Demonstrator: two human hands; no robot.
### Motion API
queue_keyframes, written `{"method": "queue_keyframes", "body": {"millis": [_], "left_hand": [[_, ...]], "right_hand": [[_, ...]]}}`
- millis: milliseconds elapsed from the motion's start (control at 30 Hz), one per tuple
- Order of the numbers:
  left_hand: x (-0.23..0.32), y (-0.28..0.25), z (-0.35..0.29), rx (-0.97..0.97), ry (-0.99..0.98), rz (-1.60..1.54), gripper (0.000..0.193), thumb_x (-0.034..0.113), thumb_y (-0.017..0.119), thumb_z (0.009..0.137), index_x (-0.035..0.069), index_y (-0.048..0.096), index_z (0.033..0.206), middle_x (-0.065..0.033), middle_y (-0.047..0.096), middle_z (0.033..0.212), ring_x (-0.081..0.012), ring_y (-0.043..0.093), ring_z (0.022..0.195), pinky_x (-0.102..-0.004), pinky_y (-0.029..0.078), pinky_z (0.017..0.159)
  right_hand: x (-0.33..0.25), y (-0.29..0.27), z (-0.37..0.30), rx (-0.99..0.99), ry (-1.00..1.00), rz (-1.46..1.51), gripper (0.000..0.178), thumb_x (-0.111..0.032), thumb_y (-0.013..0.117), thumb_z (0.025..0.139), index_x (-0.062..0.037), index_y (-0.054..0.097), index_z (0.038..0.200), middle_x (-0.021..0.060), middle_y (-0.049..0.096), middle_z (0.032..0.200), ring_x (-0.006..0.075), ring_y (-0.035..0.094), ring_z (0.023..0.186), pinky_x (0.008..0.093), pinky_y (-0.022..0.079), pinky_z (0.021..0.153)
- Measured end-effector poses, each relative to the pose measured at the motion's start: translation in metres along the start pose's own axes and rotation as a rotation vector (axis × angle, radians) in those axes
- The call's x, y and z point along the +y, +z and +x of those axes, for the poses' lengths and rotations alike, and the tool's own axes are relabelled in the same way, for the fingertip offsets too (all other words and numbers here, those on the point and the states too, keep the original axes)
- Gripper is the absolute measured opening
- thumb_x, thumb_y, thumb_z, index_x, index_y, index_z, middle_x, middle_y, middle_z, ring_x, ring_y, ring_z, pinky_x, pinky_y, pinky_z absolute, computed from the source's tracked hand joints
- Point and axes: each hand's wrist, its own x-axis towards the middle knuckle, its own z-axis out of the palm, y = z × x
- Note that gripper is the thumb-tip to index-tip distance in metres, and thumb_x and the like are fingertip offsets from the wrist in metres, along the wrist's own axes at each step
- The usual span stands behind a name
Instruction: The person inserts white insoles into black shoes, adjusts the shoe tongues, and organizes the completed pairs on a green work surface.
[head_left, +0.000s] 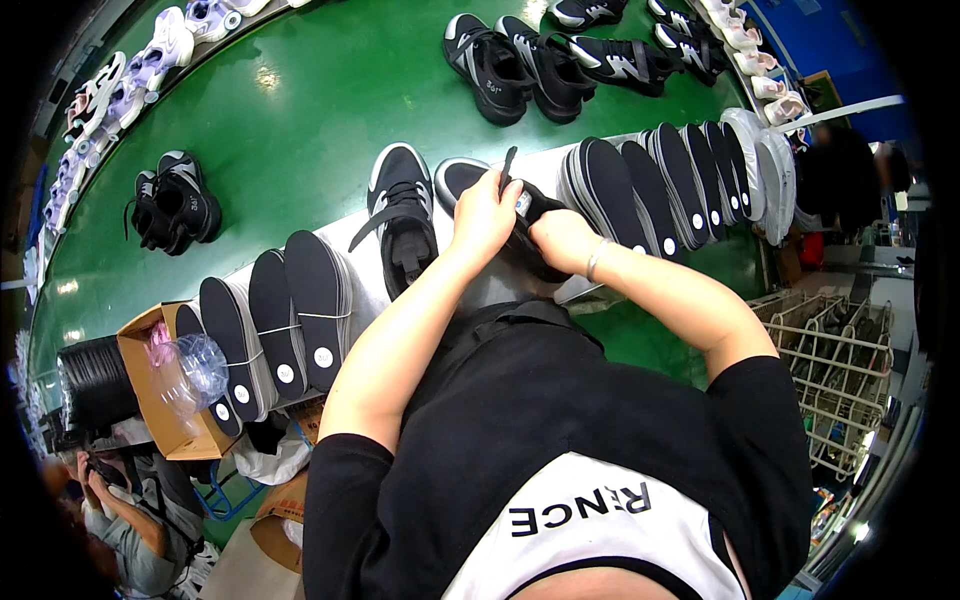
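Observation:
A black and grey sneaker (460, 180) lies in front of me with its toe pointing away. My left hand (486, 214) pinches the sneaker's black strap (508, 168), whose free end sticks up above the fingers. At the collar, my right hand (563, 241) grips the same sneaker; its fingertips are hidden in or behind the opening. A matching sneaker (402, 215) stands just to the left, its strap lying loose across the laces. Neither hand touches that one.
Bundled black insoles stand in rows to the left (318, 300) and right (607, 190). A cardboard box (160, 385) with clear plastic is at far left. More black sneakers (487, 70) sit on the green surface (300, 120). A wire rack (830, 370) stands right; another person (145, 520) is lower left.

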Motion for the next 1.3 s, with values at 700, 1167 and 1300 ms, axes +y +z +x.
{"method": "queue_keyframes", "body": {"millis": [700, 1167, 1300], "left_hand": [[0.0, -0.005, -0.001, -0.037, 0.059, 0.068, 0.027, 0.026, 0.053, 0.081, -0.001, 0.05, 0.084, -0.0229, 0.057, 0.072, -0.0397, 0.055, 0.073, -0.0445, 0.042, 0.064], [0.006, -0.01, -0.003, -0.13, -0.028, 0.028, 0.023, 0.019, 0.053, 0.081, -0.002, 0.052, 0.09, -0.0183, 0.059, 0.08, -0.029, 0.059, 0.077, -0.0331, 0.044, 0.067], [0.003, -0.008, 0.002, -0.26, 0.018, -0.032, 0.02, 0.016, 0.053, 0.082, 0.0, 0.053, 0.093, -0.0154, 0.06, 0.082, -0.023, 0.059, 0.076, -0.0299, 0.044, 0.069]], "right_hand": [[-0.008, -0.029, -0.005, -0.34, -0.035, -0.183, 0.019, -0.012, 0.05, 0.071, -0.0047, 0.064, 0.08, 0.0115, 0.063, 0.081, 0.0229, 0.061, 0.08, 0.0317, 0.046, 0.07], [0.011, -0.024, -0.022, -0.398, -0.014, 0.296, 0.043, -0.022, 0.052, 0.067, 0.0025, 0.052, 0.103, 0.0155, 0.061, 0.088, 0.0248, 0.057, 0.091, 0.0519, 0.021, 0.096], [0.028, -0.001, -0.012, -0.102, 0.235, 1.728, 0.028, -0.023, 0.058, 0.08, 0.001, 0.058, 0.094, 0.0081, 0.059, 0.09, 0.0127, 0.057, 0.079, 0.0213, 0.045, 0.071]]}}
